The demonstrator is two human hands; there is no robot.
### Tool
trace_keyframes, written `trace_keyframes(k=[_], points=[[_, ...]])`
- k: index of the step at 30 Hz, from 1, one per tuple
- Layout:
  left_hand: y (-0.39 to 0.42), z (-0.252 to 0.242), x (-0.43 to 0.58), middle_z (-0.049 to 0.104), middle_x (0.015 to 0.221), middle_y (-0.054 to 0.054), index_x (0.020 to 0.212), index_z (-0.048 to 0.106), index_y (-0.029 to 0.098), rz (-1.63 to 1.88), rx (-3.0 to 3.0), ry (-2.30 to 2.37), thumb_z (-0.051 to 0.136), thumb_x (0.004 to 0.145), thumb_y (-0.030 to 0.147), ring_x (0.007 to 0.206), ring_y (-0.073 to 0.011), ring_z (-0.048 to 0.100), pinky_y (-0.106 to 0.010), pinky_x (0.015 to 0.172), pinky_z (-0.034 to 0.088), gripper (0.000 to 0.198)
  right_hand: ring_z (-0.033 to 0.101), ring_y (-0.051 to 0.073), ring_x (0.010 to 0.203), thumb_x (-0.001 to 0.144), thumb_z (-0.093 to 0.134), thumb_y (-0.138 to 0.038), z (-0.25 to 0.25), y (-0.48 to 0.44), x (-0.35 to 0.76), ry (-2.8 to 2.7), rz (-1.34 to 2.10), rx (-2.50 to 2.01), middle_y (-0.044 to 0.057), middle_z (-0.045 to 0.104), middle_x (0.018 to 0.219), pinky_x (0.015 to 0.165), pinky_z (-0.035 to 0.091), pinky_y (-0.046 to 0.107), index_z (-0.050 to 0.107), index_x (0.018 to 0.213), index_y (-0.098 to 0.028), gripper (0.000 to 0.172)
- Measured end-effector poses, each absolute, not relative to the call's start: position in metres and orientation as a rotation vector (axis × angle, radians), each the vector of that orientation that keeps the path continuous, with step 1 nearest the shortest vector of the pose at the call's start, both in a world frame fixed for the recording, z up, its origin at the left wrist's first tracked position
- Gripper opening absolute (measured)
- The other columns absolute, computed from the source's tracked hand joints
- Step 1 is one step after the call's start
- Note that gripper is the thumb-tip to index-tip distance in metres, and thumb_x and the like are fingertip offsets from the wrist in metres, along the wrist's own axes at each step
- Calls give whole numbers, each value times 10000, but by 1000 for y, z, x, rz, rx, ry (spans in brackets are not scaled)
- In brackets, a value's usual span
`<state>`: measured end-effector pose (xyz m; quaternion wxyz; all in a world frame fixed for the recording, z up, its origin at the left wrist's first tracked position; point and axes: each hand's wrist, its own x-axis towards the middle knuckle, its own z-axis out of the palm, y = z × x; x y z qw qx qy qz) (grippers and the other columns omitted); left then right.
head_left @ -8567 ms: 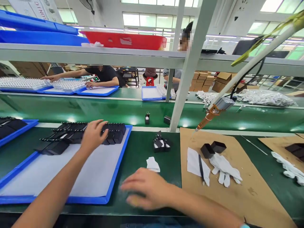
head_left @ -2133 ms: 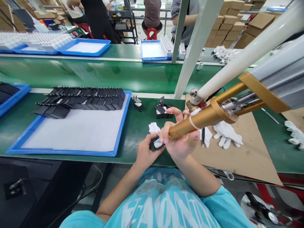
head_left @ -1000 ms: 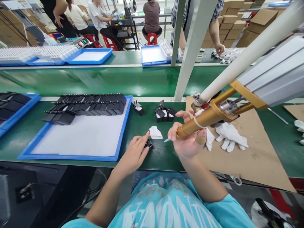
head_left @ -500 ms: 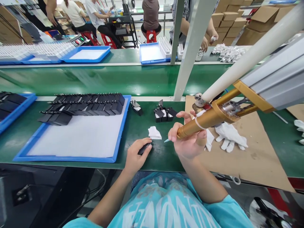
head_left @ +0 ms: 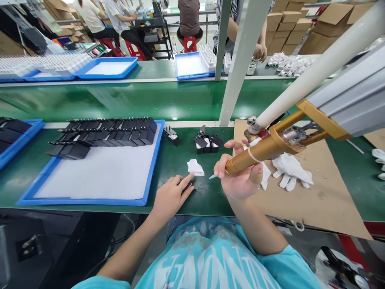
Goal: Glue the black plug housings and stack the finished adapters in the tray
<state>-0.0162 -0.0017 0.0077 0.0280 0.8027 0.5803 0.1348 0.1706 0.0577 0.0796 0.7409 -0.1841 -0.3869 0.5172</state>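
Note:
My left hand (head_left: 171, 196) is low over the green bench, its fingers bent round a small black part (head_left: 189, 184) that is mostly hidden beneath them. My right hand (head_left: 237, 176) holds the gold electric screwdriver (head_left: 249, 157) from below; its teal tip (head_left: 212, 177) points left, a short way from the black part. A white cloth scrap (head_left: 195, 167) lies just beyond my left fingers. Farther back are a cluster of open black cases (head_left: 207, 143) and a single black plug piece (head_left: 172, 136).
At left, a blue tray (head_left: 147, 176) holds rows of black adapters (head_left: 120, 132). White gloves (head_left: 291, 172) lie on cardboard (head_left: 327, 200) at right. A metal post (head_left: 234, 80) rises behind the bench. People work across it.
My left hand has turned flatter over the black part, its index finger reaching forward, and now covers more of it. My right hand and the screwdriver have barely moved.

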Motion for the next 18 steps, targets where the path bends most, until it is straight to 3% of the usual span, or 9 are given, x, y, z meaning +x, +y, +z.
trace_keyframes(k=[6, 12, 15, 18], points=[[0, 9, -21, 641, 873, -26, 1315, 552, 290, 236, 2576, 1729, 474, 978, 376, 835, -191, 620, -251, 551, 404, 356, 551, 63, 400, 857, 504, -555, 77, 57, 172, -846, 1134, -382, -3, 596, 1016, 342, 449, 249, 516, 1055, -288, 332], [4, 9, -22, 629, 942, -53, 1246, 561, 245, 230, 2513, 1655, 446, 979, 346, 869, -209, 623, -261, 586, 450, 308, 568, 70, 416, 872, 506, -518, 76, 57, 173, -822, 1130, -342, 3, 606, 1027, 364, 478, 262, 516, 1036, -276, 293], [5, 9, -24, 625, 979, -50, 1182, 564, 249, 484, 2178, 1592, 488, 953, 370, 879, -207, 622, -275, 648, 489, 270, 570, 72, 420, 867, 514, -526, 75, 57, 174, -828, 1125, -347, 1, 600, 1035, 372, 481, 265, 502, 1054, -283, 307], [3, 11, -21, 602, 926, -28, 1196, 502, 262, 934, 1433, 1379, 485, 945, 455, 723, -160, 601, -245, 552, 481, 317, 570, 69, 431, 866, 512, -534, 75, 57, 176, -844, 1119, -351, 2, 600, 1045, 390, 486, 266, 500, 1045, -282, 310]])
